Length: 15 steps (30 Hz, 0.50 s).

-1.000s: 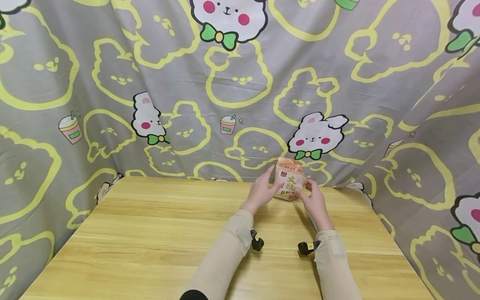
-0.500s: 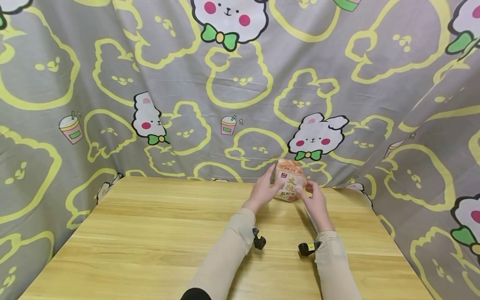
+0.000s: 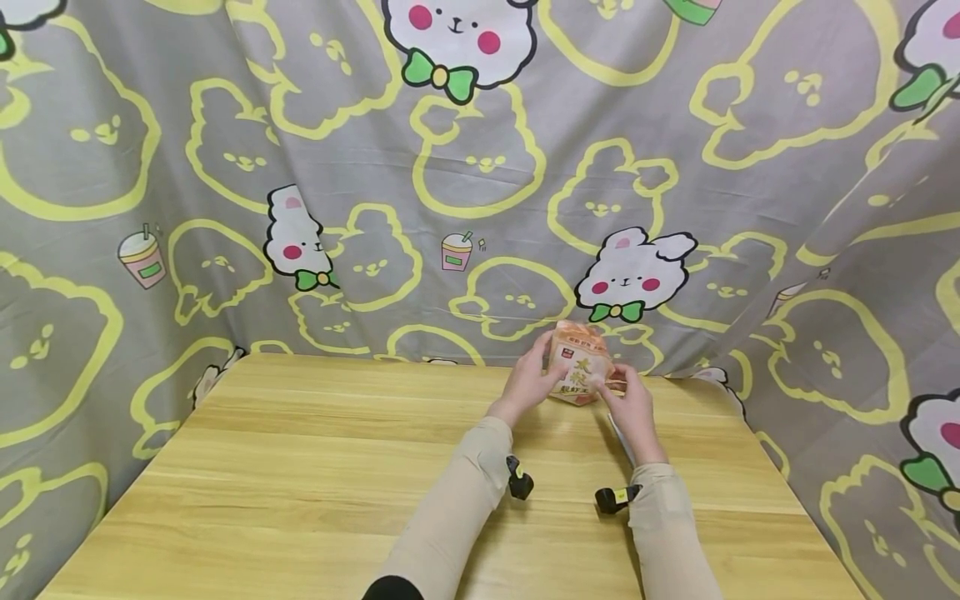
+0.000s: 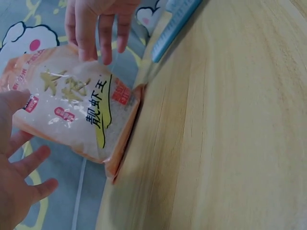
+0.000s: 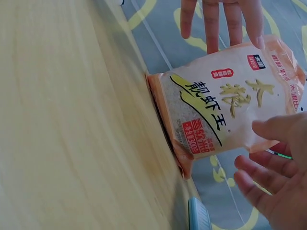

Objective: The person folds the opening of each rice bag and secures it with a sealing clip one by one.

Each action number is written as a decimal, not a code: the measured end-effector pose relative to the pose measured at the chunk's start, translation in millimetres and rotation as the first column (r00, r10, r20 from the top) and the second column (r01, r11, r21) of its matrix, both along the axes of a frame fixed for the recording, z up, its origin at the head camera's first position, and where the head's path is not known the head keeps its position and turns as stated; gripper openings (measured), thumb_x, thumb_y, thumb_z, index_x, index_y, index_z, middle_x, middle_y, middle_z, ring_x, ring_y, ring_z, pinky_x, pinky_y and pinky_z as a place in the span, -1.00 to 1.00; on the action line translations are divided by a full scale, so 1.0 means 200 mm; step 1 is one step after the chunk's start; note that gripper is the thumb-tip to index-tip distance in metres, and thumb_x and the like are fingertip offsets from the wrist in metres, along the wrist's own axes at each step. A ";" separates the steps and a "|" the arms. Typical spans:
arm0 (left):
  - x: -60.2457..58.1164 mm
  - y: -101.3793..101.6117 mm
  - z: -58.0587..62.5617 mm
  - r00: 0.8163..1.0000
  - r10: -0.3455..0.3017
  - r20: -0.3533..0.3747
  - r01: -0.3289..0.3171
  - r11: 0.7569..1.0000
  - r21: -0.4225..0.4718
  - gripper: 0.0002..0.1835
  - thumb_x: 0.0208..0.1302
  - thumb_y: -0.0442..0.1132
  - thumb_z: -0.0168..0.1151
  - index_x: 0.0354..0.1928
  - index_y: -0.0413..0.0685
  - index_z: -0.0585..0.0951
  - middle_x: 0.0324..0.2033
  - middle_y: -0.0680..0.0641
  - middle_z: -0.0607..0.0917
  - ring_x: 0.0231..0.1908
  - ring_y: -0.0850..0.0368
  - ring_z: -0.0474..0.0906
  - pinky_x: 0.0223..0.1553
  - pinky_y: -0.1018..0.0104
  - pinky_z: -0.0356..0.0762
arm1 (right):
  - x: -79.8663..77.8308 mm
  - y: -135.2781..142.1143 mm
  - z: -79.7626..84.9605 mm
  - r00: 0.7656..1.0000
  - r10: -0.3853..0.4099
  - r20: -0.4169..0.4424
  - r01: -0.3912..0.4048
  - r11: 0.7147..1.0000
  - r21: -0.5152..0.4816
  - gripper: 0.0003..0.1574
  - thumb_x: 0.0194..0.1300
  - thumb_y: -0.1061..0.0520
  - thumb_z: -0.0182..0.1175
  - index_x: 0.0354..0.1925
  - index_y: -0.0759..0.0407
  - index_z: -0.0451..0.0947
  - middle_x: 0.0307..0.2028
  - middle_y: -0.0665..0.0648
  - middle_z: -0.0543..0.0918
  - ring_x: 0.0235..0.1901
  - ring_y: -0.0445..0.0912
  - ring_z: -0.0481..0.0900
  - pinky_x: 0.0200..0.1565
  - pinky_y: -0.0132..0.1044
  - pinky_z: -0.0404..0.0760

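Observation:
An orange and white bag of rice (image 3: 579,364) with gold and black lettering stands upright near the table's far edge. In both wrist views its bottom seam rests on the wood. My left hand (image 3: 528,379) holds the bag's left side, thumb over the front and the other fingers partly spread. On the opposite side my right hand (image 3: 630,408) has its thumb (image 5: 276,128) on the front face, with some fingers behind the edge. The fingertips behind the bag are hidden.
A light blue ridged strip (image 4: 175,28) lies on the table beside the right hand, mostly under the right forearm in the head view. The wooden table (image 3: 300,467) ends at a grey patterned curtain (image 3: 360,167). Small black cameras (image 3: 617,499) jut from the wrists.
My left hand and forearm have shifted slightly to the right. The bag's top sits marginally lower in the head view. Both hands stay on the bag.

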State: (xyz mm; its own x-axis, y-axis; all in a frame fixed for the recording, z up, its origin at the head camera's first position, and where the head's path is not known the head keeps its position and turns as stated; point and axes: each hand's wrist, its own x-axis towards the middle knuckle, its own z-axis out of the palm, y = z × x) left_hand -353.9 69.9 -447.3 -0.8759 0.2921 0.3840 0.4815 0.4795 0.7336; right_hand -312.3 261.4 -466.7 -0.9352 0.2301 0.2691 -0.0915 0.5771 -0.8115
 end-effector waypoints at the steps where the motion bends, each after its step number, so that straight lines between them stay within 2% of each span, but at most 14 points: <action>1: 0.00 0.00 0.00 1.000 -0.001 -0.004 0.001 1.000 0.002 -0.30 0.35 -0.10 0.23 0.45 0.10 0.17 0.19 -0.09 0.60 0.17 0.00 0.57 0.21 0.10 0.51 | 0.00 0.00 0.00 1.000 -0.009 -0.007 0.009 1.000 -0.003 -0.48 0.35 0.21 0.21 0.19 0.36 0.33 0.08 0.41 0.55 0.06 0.21 0.58 0.04 -0.28 0.61; 4: 0.00 0.00 0.00 1.000 0.002 -0.005 -0.002 1.000 0.007 -0.33 0.35 -0.13 0.22 0.42 0.06 0.19 0.18 -0.09 0.61 0.12 0.02 0.60 0.18 0.13 0.53 | -0.01 -0.01 -0.01 0.999 -0.039 -0.032 0.038 0.999 -0.023 -0.54 0.31 0.24 0.23 0.13 0.37 0.39 0.03 0.41 0.60 0.01 0.19 0.62 -0.16 -0.67 0.47; 6: 0.01 0.00 0.00 1.000 0.005 0.000 -0.005 1.000 0.010 -0.36 0.37 -0.14 0.21 0.41 0.04 0.20 0.17 -0.09 0.61 0.10 0.03 0.60 0.17 0.15 0.54 | -0.02 -0.02 -0.01 0.997 -0.055 -0.053 0.053 0.998 -0.042 -0.58 0.30 0.26 0.24 0.09 0.38 0.43 -0.01 0.42 0.61 -0.03 0.20 0.63 -0.26 -0.79 0.35; 10: 0.01 0.00 0.00 1.000 0.008 0.019 -0.008 0.999 0.034 -0.43 0.39 -0.14 0.18 0.36 0.02 0.24 0.11 -0.10 0.62 0.07 0.03 0.61 0.13 0.17 0.56 | -0.01 -0.03 -0.01 0.994 -0.079 -0.074 0.074 0.995 -0.066 -0.63 0.29 0.25 0.26 0.02 0.39 0.47 -0.04 0.40 0.63 -0.06 0.18 0.62 -0.29 -0.84 0.32; 15: 0.02 0.00 0.01 1.000 0.015 0.025 -0.017 0.999 0.051 -0.52 0.40 -0.15 0.17 0.28 0.03 0.30 0.02 -0.09 0.65 0.03 0.05 0.62 0.09 0.22 0.58 | 0.00 -0.04 0.00 0.996 -0.082 -0.042 0.077 0.992 -0.102 -0.62 0.31 0.20 0.25 0.03 0.37 0.47 -0.01 0.38 0.60 -0.06 0.10 0.62 -0.28 -0.83 0.35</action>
